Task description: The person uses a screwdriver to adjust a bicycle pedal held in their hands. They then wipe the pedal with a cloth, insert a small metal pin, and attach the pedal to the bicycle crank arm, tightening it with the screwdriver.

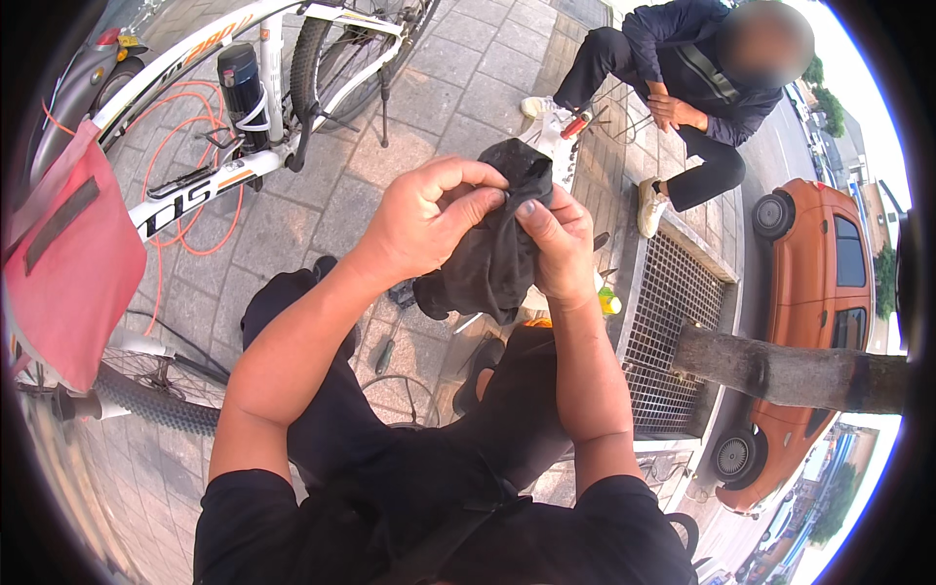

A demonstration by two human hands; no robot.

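A piece of limp black fabric [487, 258], perhaps a bag or a garment, hangs bunched in front of me, above my knees. Thumb and forefinger of my left hand [421, 219] pinch its upper edge. My right hand [565, 244] grips the same fabric from the other side, thumb laid on top near the left fingertips. Whatever lies inside the folds is hidden. Below it on the paving, near my feet, are a dark-handled screwdriver [385, 356] and a small yellow bottle [609, 300], the bottle partly behind my right wrist.
At the left stands a white bicycle [210, 185] with a red cloth flap [78, 263] and an orange hose [200, 252]. A seated person [682, 88] is at the far right, beside a red-handled tool [575, 125]. A metal grate [673, 331], tree trunk [780, 370] and orange car [824, 263] are right.
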